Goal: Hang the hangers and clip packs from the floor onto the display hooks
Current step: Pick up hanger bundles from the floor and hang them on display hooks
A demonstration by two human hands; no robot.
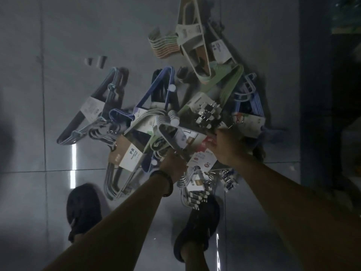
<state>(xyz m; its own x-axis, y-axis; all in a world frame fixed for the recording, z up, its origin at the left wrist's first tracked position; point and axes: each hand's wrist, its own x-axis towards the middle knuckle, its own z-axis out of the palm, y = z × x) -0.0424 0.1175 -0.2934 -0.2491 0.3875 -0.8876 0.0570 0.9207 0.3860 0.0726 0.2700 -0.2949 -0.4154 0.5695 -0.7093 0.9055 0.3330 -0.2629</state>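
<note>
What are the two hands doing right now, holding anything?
Left hand: down in the hanger pile, fingers hidden; cannot tell.
Right hand: touching a red-and-white pack; grip cannot be told.

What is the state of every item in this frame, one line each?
left hand, fingers down in the pile, grip hidden
right hand, fingertips in the pile, grip unclear
white hanger pack, flat on the floor, far end
green hangers, lying across the pile
clip pack, lying on top
blue hanger pack, flat on the floor, left edge
</note>
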